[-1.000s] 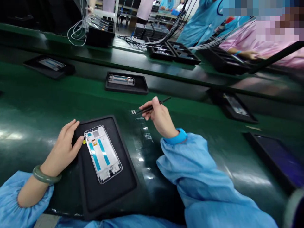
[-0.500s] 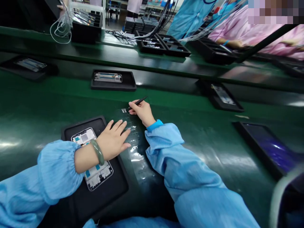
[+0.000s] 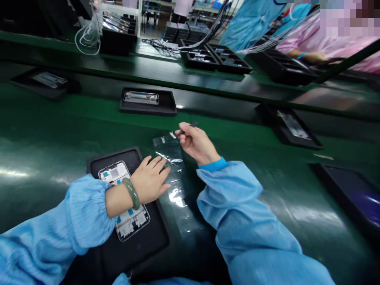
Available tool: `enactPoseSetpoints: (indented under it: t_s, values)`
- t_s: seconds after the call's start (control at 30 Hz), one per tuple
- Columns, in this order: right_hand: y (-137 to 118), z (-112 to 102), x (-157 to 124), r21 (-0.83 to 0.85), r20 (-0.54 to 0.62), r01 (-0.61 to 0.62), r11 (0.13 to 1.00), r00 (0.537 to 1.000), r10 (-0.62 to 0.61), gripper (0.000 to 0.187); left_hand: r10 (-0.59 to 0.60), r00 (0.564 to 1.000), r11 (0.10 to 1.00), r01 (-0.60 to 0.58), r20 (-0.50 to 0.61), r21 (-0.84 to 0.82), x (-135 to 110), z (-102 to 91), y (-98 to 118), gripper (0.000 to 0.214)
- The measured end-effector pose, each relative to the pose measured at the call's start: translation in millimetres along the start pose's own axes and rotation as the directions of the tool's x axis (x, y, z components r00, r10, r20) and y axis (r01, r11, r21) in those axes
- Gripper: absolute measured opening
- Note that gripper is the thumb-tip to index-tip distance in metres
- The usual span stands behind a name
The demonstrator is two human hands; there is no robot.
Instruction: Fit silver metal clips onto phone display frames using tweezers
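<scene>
My right hand point(image 3: 197, 144) pinches dark tweezers point(image 3: 190, 126) over the far end of a clear plastic strip point(image 3: 178, 190). At the tweezers' tip is a small pale piece point(image 3: 172, 135); a similar small piece point(image 3: 162, 139) sits on the strip to its left. My left hand point(image 3: 151, 178) is spread, palm down, with its fingertips at the strip's left edge. A green bangle point(image 3: 131, 194) circles that wrist. Beneath the left wrist, a phone frame point(image 3: 133, 223) with blue patches lies in a black tray point(image 3: 157, 237), partly covered by my arm.
Along the green bench stand a black tray point(image 3: 169, 103) with a phone frame, another at far left point(image 3: 44, 88), and one at right point(image 3: 279, 128). A tray with a purple-sheened panel point(image 3: 350, 190) lies near right. Beyond a ledge are cables, parts boxes and a co-worker in pink.
The tweezers have moved right, and one small pale piece is now apart from the other at their tip. My left hand stays spread beside the strip. The whole view has shifted slightly.
</scene>
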State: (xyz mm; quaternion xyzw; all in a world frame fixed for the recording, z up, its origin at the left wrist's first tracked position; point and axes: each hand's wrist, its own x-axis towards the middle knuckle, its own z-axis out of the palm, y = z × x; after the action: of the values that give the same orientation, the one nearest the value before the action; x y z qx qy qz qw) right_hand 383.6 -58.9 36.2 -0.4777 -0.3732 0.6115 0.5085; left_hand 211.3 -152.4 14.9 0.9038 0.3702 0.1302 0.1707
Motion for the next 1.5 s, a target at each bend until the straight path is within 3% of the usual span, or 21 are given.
enactPoseSetpoints:
  t_s: [0.1, 0.17, 0.3, 0.43, 0.53, 0.63, 0.77, 0.83, 0.9, 1.0, 1.07, 1.5]
  values:
    - [-9, 17, -21, 0.079, 0.094, 0.03, 0.996, 0.995, -0.037, 0.014, -0.04, 0.997, 0.99, 0.031, -0.063, -0.138, -5, -12.1, 0, 0.035]
    - [-8, 33, -35, 0.051, 0.164, 0.044, 0.998, 0.985, -0.052, 0.017, -0.14, 0.982, 0.963, 0.104, -0.128, -0.248, -15, -25.0, 0, 0.03]
    - [6, 67, -55, 0.004, 0.274, 0.026, 1.0, 0.962, -0.026, 0.021, -0.431, 0.874, 0.834, 0.292, -0.223, -0.469, -47, -48.6, -2, 0.024]
    - [22, 96, -61, -0.024, 0.376, 0.035, 0.999, 0.926, -0.024, 0.022, -0.598, 0.77, 0.711, 0.379, -0.224, -0.593, -79, -55.2, -9, 0.022]
    - [29, 109, -63, -0.057, 0.434, 0.038, 0.998, 0.901, -0.01, 0.023, -0.654, 0.728, 0.662, 0.42, -0.205, -0.621, -92, -53.0, -14, 0.021]
    - [32, 114, -63, -0.095, 0.47, 0.049, 0.994, 0.883, 0.001, 0.023, -0.674, 0.716, 0.649, 0.456, -0.181, -0.61, -100, -52.6, -18, 0.019]
    - [37, 114, -58, -0.105, 0.456, 0.056, 0.993, 0.89, -0.002, 0.022, -0.674, 0.707, 0.703, 0.524, -0.214, -0.48, -111, -55.1, -27, 0.02]
    - [42, 113, -54, -0.102, 0.415, 0.037, 0.994, 0.91, 0.009, 0.024, -0.613, 0.725, 0.788, 0.533, -0.313, -0.308, -117, -54.5, -34, 0.019]
    - [49, 113, -53, -0.108, 0.367, 0.007, 0.994, 0.93, 0.033, 0.026, -0.493, 0.788, 0.867, 0.479, -0.369, -0.135, -123, -51.5, -40, 0.019]
    - [58, 112, -54, -0.141, 0.335, -0.016, 0.99, 0.94, 0.063, 0.027, -0.339, 0.893, 0.934, 0.357, -0.296, 0.007, -128, -45.1, -44, 0.022]
    - [60, 110, -57, -0.172, 0.348, -0.007, 0.985, 0.935, 0.068, 0.026, -0.303, 0.922, 0.945, 0.323, -0.242, 0.047, -129, -41.8, -43, 0.023]
    - [62, 100, -60, -0.325, 0.43, 0.105, 0.94, 0.902, 0.048, 0.02, -0.314, 0.932, 0.933, 0.338, -0.18, 0.121, -127, -38.3, -31, 0.025]
